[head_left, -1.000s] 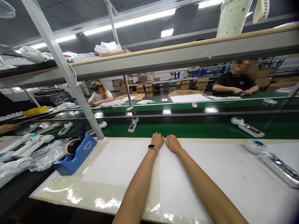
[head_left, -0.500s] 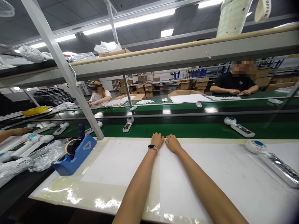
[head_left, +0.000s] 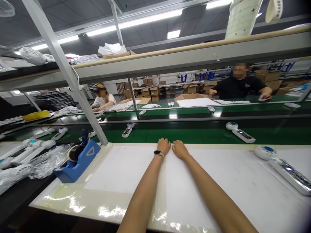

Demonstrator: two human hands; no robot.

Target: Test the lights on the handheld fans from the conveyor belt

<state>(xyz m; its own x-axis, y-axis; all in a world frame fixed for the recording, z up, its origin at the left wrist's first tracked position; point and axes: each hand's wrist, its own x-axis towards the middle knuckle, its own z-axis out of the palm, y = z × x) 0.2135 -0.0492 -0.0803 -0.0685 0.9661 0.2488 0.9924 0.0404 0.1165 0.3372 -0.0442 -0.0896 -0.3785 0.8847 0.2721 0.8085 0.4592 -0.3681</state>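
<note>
My left hand (head_left: 164,146), with a dark-faced watch and a beaded bracelet at the wrist, rests on the far edge of the white-covered table (head_left: 136,168). Close beside it, my right hand (head_left: 180,149) lies on the same edge, a narrow gap between them. Both hands are palm down with fingers loosely spread, and nothing shows in either. Just beyond the fingertips runs a green conveyor belt (head_left: 160,136). On it, a white handheld device with a round head (head_left: 127,129) lies left of my hands, and a similar white device (head_left: 240,132) lies to the right.
A blue tape dispenser (head_left: 79,161) stands at the table's left. Several white devices and plastic bags (head_left: 46,166) lie beyond it. Another white device (head_left: 286,170) lies at the right. A slanted post (head_left: 70,77) and a shelf (head_left: 170,60) frame two co-workers across the belts.
The devices on the near belt have moved left; small white parts on the far belt have moved right. A co-worker at right has spread their arms. The hand at far left has gone. My hands stayed still.
</note>
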